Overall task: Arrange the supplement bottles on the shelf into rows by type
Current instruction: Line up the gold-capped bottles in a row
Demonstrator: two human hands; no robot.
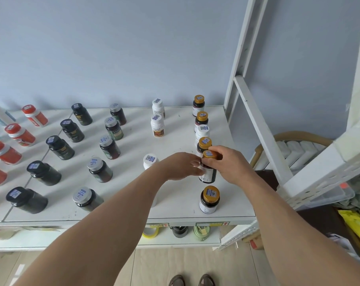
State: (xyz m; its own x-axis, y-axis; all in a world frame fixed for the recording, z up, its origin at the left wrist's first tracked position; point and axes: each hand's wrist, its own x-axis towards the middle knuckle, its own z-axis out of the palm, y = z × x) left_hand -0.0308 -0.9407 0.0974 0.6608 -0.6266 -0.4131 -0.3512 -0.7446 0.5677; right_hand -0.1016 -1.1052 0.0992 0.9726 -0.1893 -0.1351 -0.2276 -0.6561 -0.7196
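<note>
Supplement bottles stand in rows on the white shelf (pixel 175 211). Both hands are on one dark, gold-capped bottle (pixel 208 173) in the rightmost row. My right hand (pixel 231 164) grips it around the gold cap, and my left hand (pixel 182 166) holds its side at the label. Other gold-capped bottles stand in that row, one in front (pixel 209 200) and several behind (pixel 201 119), with a white bottle (pixel 202 133) among them. A white-capped bottle (pixel 149 161) is partly hidden behind my left forearm. Two white bottles (pixel 157 125) stand farther back.
To the left run rows of silver-capped dark bottles (pixel 99 169), black-capped bottles (pixel 60 147) and red-capped bottles (pixel 20 134). A white shelf frame (pixel 261 129) rises at the right, beside a wicker chair (pixel 294 145). Tape rolls (pixel 151 232) lie on the lower shelf.
</note>
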